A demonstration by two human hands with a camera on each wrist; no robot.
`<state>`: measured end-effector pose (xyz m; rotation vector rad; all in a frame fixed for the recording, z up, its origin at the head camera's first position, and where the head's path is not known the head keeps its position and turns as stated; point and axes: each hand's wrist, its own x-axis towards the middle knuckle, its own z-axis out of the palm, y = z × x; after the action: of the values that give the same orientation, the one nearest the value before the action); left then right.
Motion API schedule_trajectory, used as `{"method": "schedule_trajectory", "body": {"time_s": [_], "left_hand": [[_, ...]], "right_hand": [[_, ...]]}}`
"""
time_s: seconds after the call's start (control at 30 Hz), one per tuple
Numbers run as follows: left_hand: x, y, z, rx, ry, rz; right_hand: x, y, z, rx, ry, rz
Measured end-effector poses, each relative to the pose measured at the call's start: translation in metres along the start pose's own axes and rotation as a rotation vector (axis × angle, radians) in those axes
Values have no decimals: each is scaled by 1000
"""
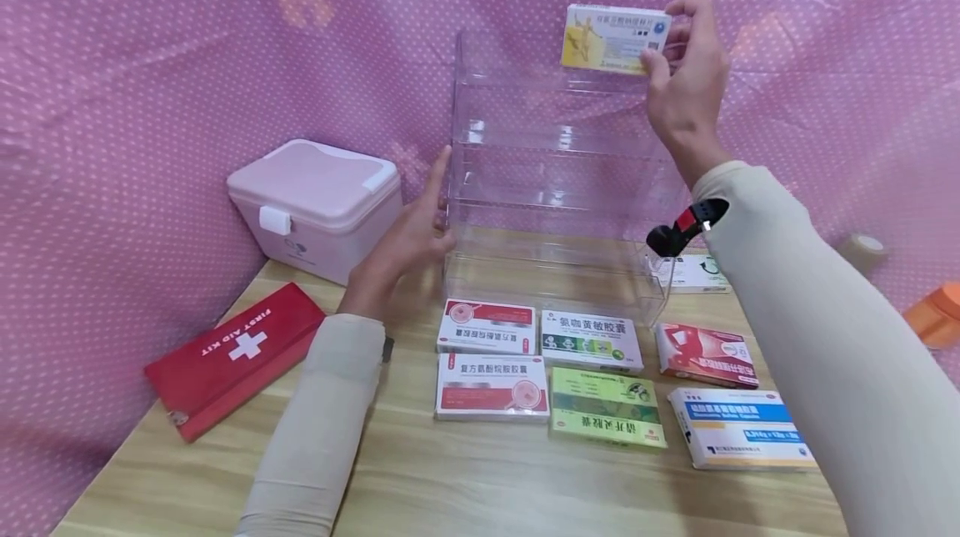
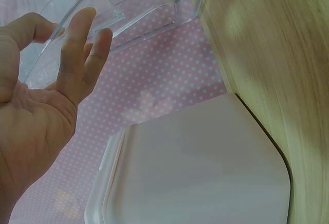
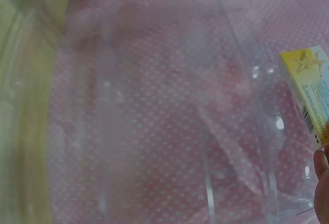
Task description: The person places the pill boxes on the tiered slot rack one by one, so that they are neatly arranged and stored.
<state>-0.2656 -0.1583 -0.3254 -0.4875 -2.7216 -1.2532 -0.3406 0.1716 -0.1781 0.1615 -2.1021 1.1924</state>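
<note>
While the left hand (image 1: 408, 228) lies flat, the right hand (image 1: 686, 78) pinches a yellow box (image 1: 613, 38); pouch (image 1: 236, 353) reads "FIRST AID KIT".

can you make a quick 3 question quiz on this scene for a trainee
1. True or false: the right hand pinches a yellow and white medicine box at the top of the clear tiered rack.
2. What does the left hand do? A) grips the red first aid pouch B) rests with straight fingers against the rack's left side C) lifts the pink case
3. Fill in: the boxes lying flat on the wooden table sit ____ the rack.

Key: 1 true; 2 B; 3 in front of
</note>
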Motion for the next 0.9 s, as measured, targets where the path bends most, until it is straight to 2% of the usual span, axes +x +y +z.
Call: {"method": "schedule_trajectory", "body": {"time_s": [0.13,0.23,0.53,0.7,0.9], "left_hand": [[-1,1,-1,0,-4,-3],[-2,2,-1,-5,-3,-4],[-2,2,1,-9,0,-6],[-1,4,2,1,-5,-10],[-2,3,1,-14,-14,-14]], "right_hand": [[13,-7,4,3,1,12],[20,-10,9,-40,1,12],[25,-12,21,-281,-57,20],[24,-11,26,-239,-125,74],[22,-23,40,-229,-209,104]]}}
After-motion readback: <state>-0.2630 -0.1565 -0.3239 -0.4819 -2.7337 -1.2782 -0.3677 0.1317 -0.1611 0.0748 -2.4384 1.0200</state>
